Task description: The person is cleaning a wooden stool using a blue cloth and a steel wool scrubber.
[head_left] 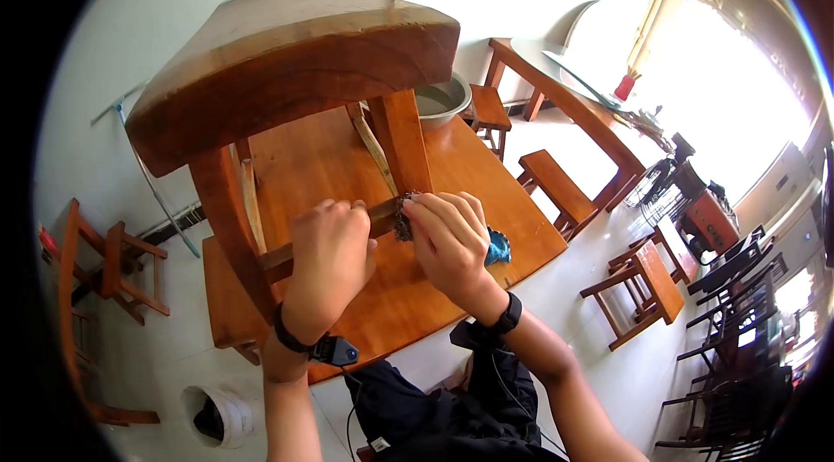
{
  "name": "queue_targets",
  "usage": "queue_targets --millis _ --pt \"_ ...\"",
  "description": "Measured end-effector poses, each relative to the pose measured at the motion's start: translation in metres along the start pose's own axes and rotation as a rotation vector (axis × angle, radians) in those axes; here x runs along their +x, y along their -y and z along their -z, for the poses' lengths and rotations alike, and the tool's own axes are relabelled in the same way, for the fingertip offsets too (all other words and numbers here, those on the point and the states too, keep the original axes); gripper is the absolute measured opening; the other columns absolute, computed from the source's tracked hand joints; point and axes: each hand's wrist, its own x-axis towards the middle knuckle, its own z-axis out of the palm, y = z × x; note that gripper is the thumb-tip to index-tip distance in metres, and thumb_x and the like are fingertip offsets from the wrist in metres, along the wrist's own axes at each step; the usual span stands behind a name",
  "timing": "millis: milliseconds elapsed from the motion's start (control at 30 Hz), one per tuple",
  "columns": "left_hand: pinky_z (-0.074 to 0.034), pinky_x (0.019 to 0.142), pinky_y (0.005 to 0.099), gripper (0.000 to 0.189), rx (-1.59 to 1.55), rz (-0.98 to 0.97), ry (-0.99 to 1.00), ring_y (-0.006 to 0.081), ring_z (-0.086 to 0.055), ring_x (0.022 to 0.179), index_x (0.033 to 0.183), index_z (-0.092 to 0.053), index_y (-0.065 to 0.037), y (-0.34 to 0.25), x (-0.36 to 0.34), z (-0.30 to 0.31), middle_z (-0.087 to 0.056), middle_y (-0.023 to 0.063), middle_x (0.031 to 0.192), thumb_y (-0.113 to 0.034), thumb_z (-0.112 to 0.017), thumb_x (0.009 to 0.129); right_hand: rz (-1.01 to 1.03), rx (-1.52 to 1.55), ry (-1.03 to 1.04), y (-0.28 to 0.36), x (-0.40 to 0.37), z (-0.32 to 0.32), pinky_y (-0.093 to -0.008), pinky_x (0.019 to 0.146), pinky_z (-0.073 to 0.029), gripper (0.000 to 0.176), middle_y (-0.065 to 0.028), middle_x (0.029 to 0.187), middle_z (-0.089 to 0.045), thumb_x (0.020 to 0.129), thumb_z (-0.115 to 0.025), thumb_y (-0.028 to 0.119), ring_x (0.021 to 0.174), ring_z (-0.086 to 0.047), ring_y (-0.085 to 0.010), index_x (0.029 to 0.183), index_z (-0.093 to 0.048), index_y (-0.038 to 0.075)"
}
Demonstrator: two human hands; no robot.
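Note:
A wooden stool (pixel 287 71) with a thick curved seat stands on the wooden table (pixel 469 184) in front of me. My left hand (pixel 328 258) is wrapped round the stool's lower crossbar (pixel 278 260), left of its middle. At the bar's right end, by the leg (pixel 401 145), my right hand (pixel 452 240) pinches a dark, curly steel wool scrubber (pixel 403 226) against the wood. A blue cloth-like thing (pixel 498 247) lies on the table just behind my right hand, partly hidden by it.
A metal basin (pixel 443 102) sits on the table behind the stool. Wooden stools (pixel 647 288) stand on the floor to the right, beside a long table (pixel 565 102). A white bucket (pixel 217 416) is at the lower left, near a wooden chair (pixel 74 288).

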Motion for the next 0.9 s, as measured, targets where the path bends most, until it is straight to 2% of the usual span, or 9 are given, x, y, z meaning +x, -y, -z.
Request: queue_targets --millis 133,200,233,400,467,600,667,800,900 --pt "-0.055 0.084 0.0426 0.033 0.001 -0.02 -0.013 0.032 -0.071 0.094 0.109 -0.073 -0.001 0.004 0.001 -0.004 -0.072 0.0159 0.09 -0.015 -0.081 0.08 0.043 0.018 -0.013 -0.007 -0.008 0.002 -0.0355 0.076 -0.053 0.023 -0.0084 0.092 -0.075 0.07 -0.079 -0.008 0.083 -0.071 -0.0247 0.091 -0.076 0.002" --pt "-0.055 0.084 0.0425 0.032 0.004 -0.018 -0.018 0.0319 -0.071 0.094 0.108 -0.073 -0.001 0.008 0.0 -0.005 -0.072 0.016 0.09 -0.015 -0.081 0.08 0.034 -0.037 0.086 -0.01 -0.02 0.01 -0.0374 0.076 -0.054 0.026 -0.0104 0.096 -0.075 0.07 -0.077 -0.005 0.086 -0.072 -0.026 0.095 -0.075 0.0" --pt "-0.055 0.084 0.0428 0.031 0.002 -0.022 -0.01 0.0324 -0.07 0.094 0.106 -0.073 -0.001 0.008 -0.001 -0.006 -0.072 0.0159 0.09 -0.015 -0.081 0.08 -0.023 -0.015 0.116 -0.006 -0.014 0.014 -0.0371 0.077 -0.054 0.023 -0.0101 0.095 -0.076 0.07 -0.08 -0.007 0.085 -0.072 -0.0255 0.091 -0.076 0.002" --pt "-0.054 0.083 0.0425 0.027 -0.077 -0.022 -0.032 0.0322 -0.07 0.094 0.099 -0.071 -0.002 0.004 -0.001 -0.007 -0.072 0.015 0.089 -0.017 -0.082 0.079 0.008 0.07 0.126 0.002 0.034 0.026 -0.0394 0.083 -0.056 0.024 -0.0121 0.097 -0.075 0.071 -0.077 -0.009 0.09 -0.073 -0.0293 0.093 -0.076 0.001" --pt "-0.054 0.076 0.0392 0.01 -0.037 -0.086 -0.162 0.0281 -0.071 0.089 0.083 -0.07 -0.006 0.007 -0.002 -0.012 -0.071 0.0115 0.083 -0.01 -0.077 0.079 0.127 0.008 0.067 0.0 0.049 0.019 -0.0415 0.084 -0.055 0.029 -0.0124 0.102 -0.073 0.072 -0.075 -0.006 0.096 -0.071 -0.0307 0.1 -0.074 0.0" --pt "-0.054 0.075 0.0379 0.01 -0.11 -0.107 -0.272 0.027 -0.071 0.089 0.086 -0.072 -0.006 0.01 -0.003 -0.015 -0.072 0.0105 0.084 -0.011 -0.078 0.08 0.257 -0.092 0.138 -0.013 0.032 0.015 -0.0437 0.084 -0.055 0.029 -0.0137 0.105 -0.073 0.074 -0.072 -0.005 0.099 -0.072 -0.0317 0.102 -0.074 -0.002" --pt "-0.054 0.075 0.0382 0.01 -0.017 -0.028 -0.042 0.0263 -0.071 0.089 0.086 -0.074 -0.006 0.004 -0.001 -0.007 -0.072 0.0097 0.084 -0.01 -0.078 0.079 0.322 -0.081 0.163 -0.024 0.016 0.016 -0.0431 0.083 -0.055 0.03 -0.0133 0.106 -0.073 0.073 -0.072 -0.005 0.099 -0.072 -0.0306 0.103 -0.074 -0.003" --pt "-0.055 0.074 0.0382 0.007 -0.01 -0.033 -0.037 0.026 -0.071 0.088 0.083 -0.074 -0.007 0.004 -0.003 -0.01 -0.072 0.0099 0.084 -0.009 -0.078 0.078 0.434 -0.064 0.239 -0.035 0.026 0.024 -0.0425 0.081 -0.054 0.033 -0.013 0.104 -0.073 0.072 -0.074 -0.003 0.097 -0.071 -0.0292 0.105 -0.074 -0.004" --pt "-0.055 0.075 0.0379 0.007 -0.013 -0.022 -0.1 0.0257 -0.072 0.089 0.082 -0.074 -0.007 0.003 -0.003 -0.015 -0.072 0.0101 0.084 -0.01 -0.078 0.078 0.523 -0.037 0.285 -0.042 0.031 0.025 -0.0426 0.081 -0.054 0.033 -0.0154 0.107 -0.072 0.074 -0.075 -0.001 0.103 -0.07 -0.0314 0.106 -0.073 -0.005"
